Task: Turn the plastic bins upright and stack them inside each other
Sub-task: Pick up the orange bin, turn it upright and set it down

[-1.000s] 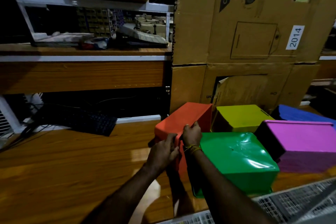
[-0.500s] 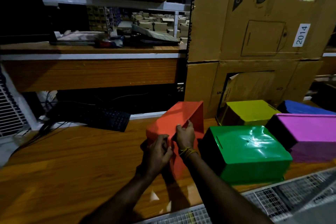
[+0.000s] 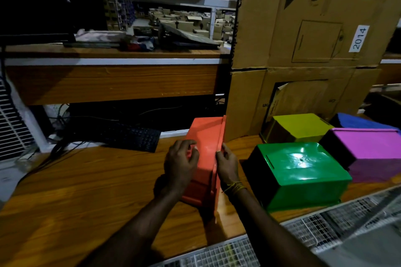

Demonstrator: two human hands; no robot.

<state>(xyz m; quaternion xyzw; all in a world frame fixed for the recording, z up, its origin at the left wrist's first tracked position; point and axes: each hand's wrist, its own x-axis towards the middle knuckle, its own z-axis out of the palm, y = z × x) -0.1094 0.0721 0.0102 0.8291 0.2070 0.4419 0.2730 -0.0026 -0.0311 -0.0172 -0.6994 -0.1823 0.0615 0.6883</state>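
Orange bin (image 3: 206, 154) sits on its side at the middle of the wooden desk (image 3: 86, 191), tipped so its rim edge runs up the right side. Long axis runs from the near desk edge away toward the cardboard boxes (image 3: 303, 28). Its open mouth seems to face right, toward the green bin; the closed base faces left.

Left hand (image 3: 181, 167) grip: fingers curled and pressed on the bin's left face, clenched against it. Right hand (image 3: 226, 165) grip: fingertips pinching the bin's rim edge on the right. A yellow thread band sits on the right wrist.

Green bin (image 3: 299, 173) is just right of the orange one, upside down, glossy base up, apart from it by a narrow gap. Yellow bin (image 3: 299, 125) lies behind the green, also base up. Magenta bin (image 3: 368, 147) is to the far right, overturned; the blue bin (image 3: 360, 121) shows partly behind it, attitude unclear.

Black keyboard (image 3: 130, 136) lies at the back left of the desk, well apart from the bins. Wire mesh (image 3: 303, 234) lines the near edge.
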